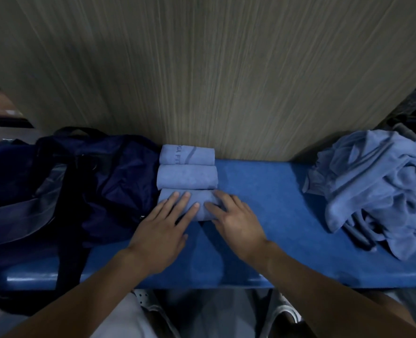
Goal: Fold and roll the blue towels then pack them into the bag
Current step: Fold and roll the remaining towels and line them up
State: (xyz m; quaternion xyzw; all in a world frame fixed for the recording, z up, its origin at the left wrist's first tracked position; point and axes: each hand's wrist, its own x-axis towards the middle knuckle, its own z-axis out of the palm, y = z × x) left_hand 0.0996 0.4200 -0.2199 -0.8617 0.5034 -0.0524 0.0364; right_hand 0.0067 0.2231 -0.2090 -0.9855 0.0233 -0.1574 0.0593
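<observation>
Head view, bag (119, 172) left, towel pile (372, 181) right

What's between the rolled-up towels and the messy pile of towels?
Just bare blue bench between the rolled towels and the pile, seen in the head view.

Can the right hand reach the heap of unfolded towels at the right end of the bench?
Probably yes. Only bare bench lies between the right hand and the heap of unfolded towels. The hand rests flat on the nearest rolled towel, gripping nothing.
</observation>
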